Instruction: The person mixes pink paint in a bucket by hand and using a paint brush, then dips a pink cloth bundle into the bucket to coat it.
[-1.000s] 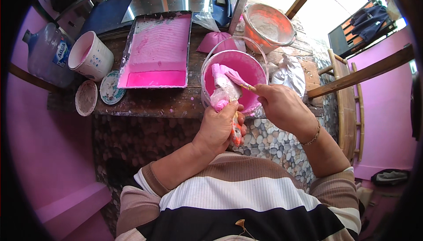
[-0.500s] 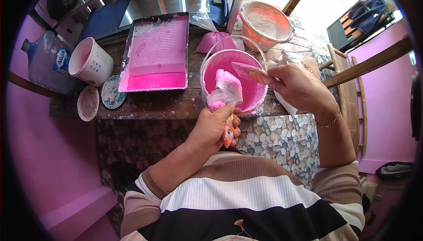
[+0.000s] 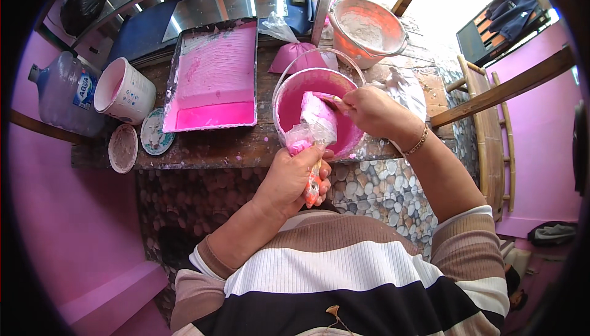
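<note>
My left hand (image 3: 292, 179) is closed round the orange, paint-stained handle of a wide paintbrush (image 3: 319, 121). Thick pink and whitish paint coats its head, and clear plastic is bunched near its base. The brush head is over the mouth of a white bucket (image 3: 279, 113) lined with pink paint. My right hand (image 3: 375, 111) grips a flat, pink-coated tool (image 3: 332, 100), brush or scraper I cannot tell, which lies against the top of the paintbrush head. My fingers hide most of its handle.
Left of the bucket lies a paint tray (image 3: 215, 78) with a pink pool. A white tub (image 3: 132, 93), small bowl (image 3: 123, 148), round lid (image 3: 152, 133) and water jug (image 3: 67, 93) stand farther left. Behind are a tied pink bag (image 3: 294, 57) and an orange bucket (image 3: 369, 31).
My right hand has moved left and slightly down, bringing the flat tool onto the paintbrush head. My left hand still holds the brush over the bucket. The view has shifted slightly.
</note>
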{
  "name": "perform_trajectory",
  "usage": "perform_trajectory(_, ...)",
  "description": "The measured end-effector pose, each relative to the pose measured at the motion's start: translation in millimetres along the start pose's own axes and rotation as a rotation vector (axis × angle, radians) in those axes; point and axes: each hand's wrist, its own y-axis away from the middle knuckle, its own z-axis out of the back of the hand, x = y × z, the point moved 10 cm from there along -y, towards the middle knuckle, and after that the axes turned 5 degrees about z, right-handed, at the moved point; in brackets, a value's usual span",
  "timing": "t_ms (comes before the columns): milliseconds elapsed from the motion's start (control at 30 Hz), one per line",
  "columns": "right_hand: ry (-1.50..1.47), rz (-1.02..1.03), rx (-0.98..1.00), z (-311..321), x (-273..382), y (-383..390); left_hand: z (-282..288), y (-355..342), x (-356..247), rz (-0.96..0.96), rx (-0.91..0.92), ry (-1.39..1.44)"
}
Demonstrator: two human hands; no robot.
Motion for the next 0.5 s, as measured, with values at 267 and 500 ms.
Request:
perform_trajectory(267,-0.001,-0.103,0.073,55,40,26,11,2,-4,0.057,0.000,0.070)
perform_trajectory(500,-0.057,-0.034,0.064,18,32,10,14,0,-11,0.023,-0.113,0.075)
